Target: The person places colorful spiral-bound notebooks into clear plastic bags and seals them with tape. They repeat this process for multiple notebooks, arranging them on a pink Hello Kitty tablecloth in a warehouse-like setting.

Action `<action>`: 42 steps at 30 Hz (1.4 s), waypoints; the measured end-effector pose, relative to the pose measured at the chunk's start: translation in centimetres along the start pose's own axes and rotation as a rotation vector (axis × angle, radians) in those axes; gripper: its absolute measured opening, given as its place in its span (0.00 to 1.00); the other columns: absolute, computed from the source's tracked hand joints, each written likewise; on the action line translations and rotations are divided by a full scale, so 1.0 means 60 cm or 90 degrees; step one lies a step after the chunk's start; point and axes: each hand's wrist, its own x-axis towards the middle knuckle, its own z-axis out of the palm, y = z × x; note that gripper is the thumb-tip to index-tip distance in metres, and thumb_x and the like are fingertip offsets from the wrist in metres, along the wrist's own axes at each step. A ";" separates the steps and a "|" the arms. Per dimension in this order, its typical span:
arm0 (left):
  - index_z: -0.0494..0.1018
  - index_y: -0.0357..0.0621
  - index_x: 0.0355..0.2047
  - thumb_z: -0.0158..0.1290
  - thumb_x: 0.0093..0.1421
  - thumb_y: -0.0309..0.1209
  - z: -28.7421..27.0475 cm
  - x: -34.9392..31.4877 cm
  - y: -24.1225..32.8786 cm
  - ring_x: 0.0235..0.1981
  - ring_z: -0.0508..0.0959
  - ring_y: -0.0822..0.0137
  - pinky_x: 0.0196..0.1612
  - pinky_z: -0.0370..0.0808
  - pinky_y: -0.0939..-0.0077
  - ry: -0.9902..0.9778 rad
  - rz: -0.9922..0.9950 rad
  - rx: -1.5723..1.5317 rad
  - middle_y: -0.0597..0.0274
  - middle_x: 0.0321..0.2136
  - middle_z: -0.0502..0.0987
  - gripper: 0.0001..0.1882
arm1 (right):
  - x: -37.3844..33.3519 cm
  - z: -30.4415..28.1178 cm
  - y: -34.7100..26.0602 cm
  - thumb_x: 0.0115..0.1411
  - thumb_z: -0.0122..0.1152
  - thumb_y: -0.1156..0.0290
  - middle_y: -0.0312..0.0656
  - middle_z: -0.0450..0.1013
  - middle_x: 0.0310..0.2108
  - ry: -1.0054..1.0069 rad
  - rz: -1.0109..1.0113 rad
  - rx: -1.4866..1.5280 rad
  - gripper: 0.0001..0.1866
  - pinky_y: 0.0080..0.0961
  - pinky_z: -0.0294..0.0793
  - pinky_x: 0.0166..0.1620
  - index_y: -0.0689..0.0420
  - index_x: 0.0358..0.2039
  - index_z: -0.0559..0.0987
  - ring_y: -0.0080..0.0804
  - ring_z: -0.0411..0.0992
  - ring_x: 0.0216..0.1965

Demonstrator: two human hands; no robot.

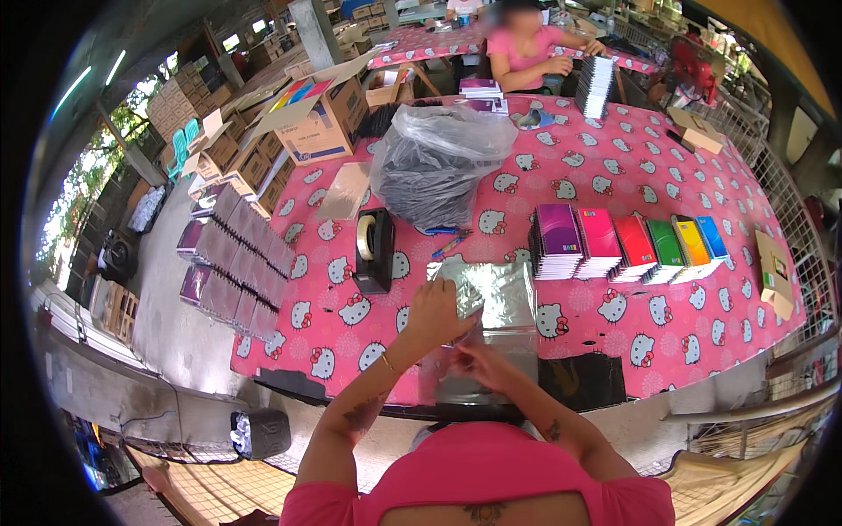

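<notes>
In front of me, several clear plastic bags (506, 289) lie in a shiny flat stack at the table's near edge. My left hand (433, 314) is closed on the stack's left side, its thumb toward the right. Just nearer to me, my right hand (488, 365) pinches a clear plastic bag close to the left thumb. What lies under the fingers is partly hidden. Beyond my left hand stands a black tape dispenser (374, 254) with a roll of tape. Pens (449, 245) lie past the stack's far edge.
Stacks of spiral notebooks (600, 245) in several colours stand at the right. Wrapped notebook stacks (232, 254) line the left edge. A large plastic sack (434, 167) of dark items sits mid-table, beside an open carton (324, 123). Across the table, a person (531, 53) handles a tall notebook stack (595, 86).
</notes>
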 end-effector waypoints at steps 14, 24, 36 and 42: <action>0.64 0.33 0.60 0.60 0.62 0.37 0.035 -0.084 -0.016 0.61 0.69 0.60 0.61 0.65 0.69 0.141 -0.094 -0.656 0.52 0.56 0.71 0.32 | -0.015 -0.005 -0.188 0.47 0.79 0.65 0.46 0.71 0.54 0.010 -0.167 -0.543 0.47 0.33 0.70 0.59 0.57 0.65 0.62 0.36 0.68 0.57; 0.72 0.34 0.55 0.52 0.68 0.36 0.003 -0.076 -0.190 0.46 0.77 0.66 0.51 0.72 0.72 0.361 -0.334 -0.545 0.55 0.46 0.78 0.21 | -0.038 0.049 -0.218 0.47 0.77 0.68 0.47 0.54 0.69 0.011 -0.299 -0.426 0.61 0.34 0.56 0.67 0.50 0.73 0.44 0.40 0.52 0.69; 0.63 0.37 0.54 0.56 0.64 0.32 0.094 -0.085 0.027 0.36 0.77 0.67 0.41 0.76 0.71 0.202 -0.264 -0.747 0.56 0.39 0.76 0.22 | -0.014 0.114 -0.122 0.63 0.63 0.66 0.43 0.69 0.51 0.228 -0.327 -0.142 0.29 0.25 0.72 0.51 0.58 0.62 0.64 0.27 0.69 0.49; 0.64 0.36 0.54 0.53 0.66 0.33 0.100 -0.092 0.020 0.37 0.76 0.65 0.43 0.75 0.69 0.259 -0.289 -0.755 0.54 0.37 0.76 0.20 | -0.004 0.129 -0.109 0.62 0.62 0.71 0.38 0.70 0.45 0.261 -0.359 -0.163 0.23 0.23 0.73 0.45 0.58 0.57 0.68 0.23 0.70 0.45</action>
